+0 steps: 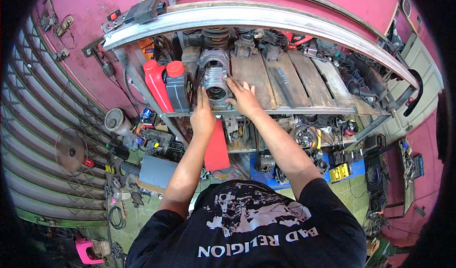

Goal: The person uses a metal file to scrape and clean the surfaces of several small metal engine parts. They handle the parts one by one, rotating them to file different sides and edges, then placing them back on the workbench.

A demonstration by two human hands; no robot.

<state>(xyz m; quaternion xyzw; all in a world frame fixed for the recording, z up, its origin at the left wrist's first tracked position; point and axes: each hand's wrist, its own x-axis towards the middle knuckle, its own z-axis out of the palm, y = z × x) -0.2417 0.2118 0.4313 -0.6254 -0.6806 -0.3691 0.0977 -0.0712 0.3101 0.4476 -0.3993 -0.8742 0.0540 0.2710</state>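
A grey metal engine cylinder block [216,83] with cooling fins and a round bore stands at the front edge of a wooden-topped workbench [254,80]. My left hand [203,115] is at its left side, fingers stretched upward along the metal. On the other side, my right hand [243,98] has its fingers apart, with the index finger and thumb at the block's right edge. Another grey metal engine part [213,57] lies right behind the block. Whether the palms touch the block cannot be made out.
A red bottle [159,86] and a dark bottle with a red cap [177,90] stand close to my left hand. A metal frame bar [266,18] crosses above the bench. Engine parts crowd its back and the lower shelf. A dark toothed strip [282,85] lies on the planks.
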